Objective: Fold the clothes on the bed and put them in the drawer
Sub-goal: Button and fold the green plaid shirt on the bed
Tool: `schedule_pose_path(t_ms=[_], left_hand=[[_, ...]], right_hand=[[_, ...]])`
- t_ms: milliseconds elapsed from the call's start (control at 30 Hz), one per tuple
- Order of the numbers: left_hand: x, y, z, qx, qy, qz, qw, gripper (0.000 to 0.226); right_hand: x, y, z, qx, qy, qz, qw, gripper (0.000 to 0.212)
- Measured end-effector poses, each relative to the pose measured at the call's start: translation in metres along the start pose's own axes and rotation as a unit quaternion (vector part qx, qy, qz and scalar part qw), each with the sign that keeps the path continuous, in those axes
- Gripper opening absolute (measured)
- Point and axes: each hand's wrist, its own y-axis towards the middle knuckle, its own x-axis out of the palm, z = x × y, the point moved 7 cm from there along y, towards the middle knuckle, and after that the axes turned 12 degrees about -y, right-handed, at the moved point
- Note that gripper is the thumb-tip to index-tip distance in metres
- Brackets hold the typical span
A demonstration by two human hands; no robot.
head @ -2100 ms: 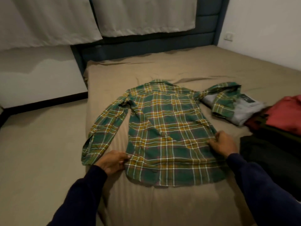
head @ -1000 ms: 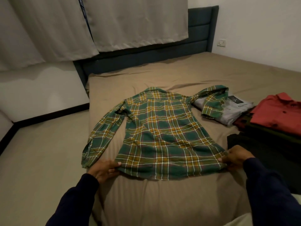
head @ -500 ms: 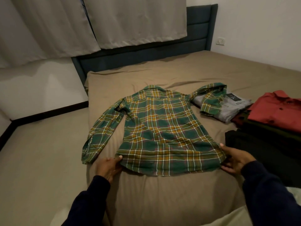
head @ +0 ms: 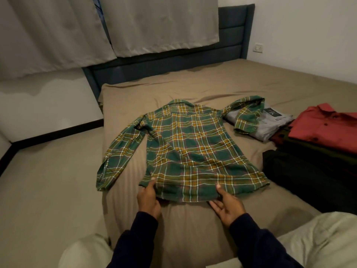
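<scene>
A green and yellow plaid shirt [head: 189,147] lies spread out, back up, on the brown bed [head: 193,88], collar pointing away from me. Its left sleeve hangs toward the bed's left edge. The right sleeve is bent over a folded grey garment [head: 270,124]. My left hand [head: 148,198] pinches the hem at its left corner, thumb on top. My right hand [head: 227,206] holds the hem near its middle, thumb on the cloth and fingers reaching beneath it.
On the right side of the bed lie a red shirt [head: 324,124] and a pile of dark clothes [head: 309,175]. A dark blue headboard [head: 173,64] and pale curtains [head: 154,24] stand behind. Bare floor [head: 48,180] runs along the left. No drawer is in view.
My right hand has slid from the hem's right corner to about its middle. My left hand stays at the left corner. The hem is slightly bunched.
</scene>
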Motion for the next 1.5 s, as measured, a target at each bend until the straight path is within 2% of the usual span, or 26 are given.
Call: schedule_pose_path(t_ms=[133,233,333,433,533,567,633,667,733,767,833,867,933,1000,1067,1100,1133,1200,1300,1500], left_hand=[[-0.024,-0.003,0.004,0.083,-0.067,0.057,0.993,0.023],[-0.028,-0.007,-0.012,0.067,-0.096,0.059,0.991,0.037],[-0.019,-0.014,-0.021,0.052,-0.107,0.034,0.992,0.048],[-0.004,-0.024,-0.034,0.01,-0.106,-0.004,0.994,0.054],[-0.015,-0.022,-0.039,-0.017,-0.095,0.04,0.995,0.044],[-0.018,-0.02,-0.038,-0.022,-0.098,0.049,0.994,0.042],[-0.016,-0.017,-0.03,-0.027,-0.102,0.024,0.994,0.046],[-0.013,-0.017,-0.026,-0.036,-0.104,0.005,0.994,0.049],[-0.007,-0.013,-0.018,-0.039,-0.104,-0.035,0.993,0.047],[-0.006,-0.011,-0.013,-0.037,-0.099,-0.045,0.993,0.046],[-0.007,-0.003,-0.007,-0.03,-0.081,-0.057,0.995,0.046],[-0.007,-0.002,-0.004,-0.024,-0.065,-0.063,0.996,0.046],[-0.01,-0.001,0.001,-0.004,-0.023,-0.067,0.997,0.049],[-0.018,0.004,0.007,0.013,0.015,-0.067,0.998,0.058],[-0.024,0.004,0.017,0.043,0.06,-0.056,0.996,0.053],[-0.026,0.004,0.02,0.056,0.078,-0.053,0.994,0.049],[-0.028,0.004,0.023,0.067,0.095,-0.049,0.992,0.046],[-0.029,0.002,0.026,0.079,0.121,-0.047,0.988,0.042],[-0.031,0.002,0.029,0.085,0.091,-0.035,0.992,0.035],[-0.041,0.011,0.035,0.092,0.09,-0.016,0.992,0.027]], right_hand=[[-0.009,-0.006,0.01,0.002,0.003,0.029,1.0,0.028],[-0.002,-0.01,0.015,0.009,-0.006,-0.003,1.0,0.027],[0.009,-0.009,0.02,0.002,-0.018,-0.04,0.999,0.046],[0.01,-0.005,0.026,-0.013,-0.011,-0.024,1.0,0.065],[0.002,-0.009,0.03,-0.012,-0.031,0.02,0.999,0.075],[-0.003,-0.012,0.028,-0.007,-0.058,0.044,0.997,0.072],[-0.007,-0.025,0.018,0.007,-0.185,0.065,0.98,0.044],[-0.004,-0.032,0.013,0.02,-0.29,0.045,0.956,0.041],[0.009,-0.047,0.012,0.032,-0.491,-0.027,0.87,0.05],[0.019,-0.054,0.014,0.022,-0.552,-0.065,0.831,0.051],[0.047,-0.064,0.03,-0.037,-0.591,-0.145,0.793,0.042],[0.064,-0.067,0.039,-0.11,-0.604,-0.177,0.769,0.035],[0.097,-0.073,0.059,-0.277,-0.642,-0.21,0.683,0.032],[0.125,-0.073,0.084,-0.371,-0.681,-0.228,0.589,0.053],[0.145,-0.064,0.103,-0.409,-0.716,-0.204,0.528,0.074],[0.151,-0.059,0.103,-0.41,-0.734,-0.162,0.518,0.079],[0.155,-0.053,0.101,-0.399,-0.742,-0.115,0.527,0.077],[0.163,-0.045,0.091,-0.397,-0.748,-0.051,0.529,0.063],[0.167,-0.03,0.075,-0.453,-0.74,0.032,0.496,0.055],[0.144,-0.02,0.046,-0.372,-0.784,0.164,0.468,0.048]])
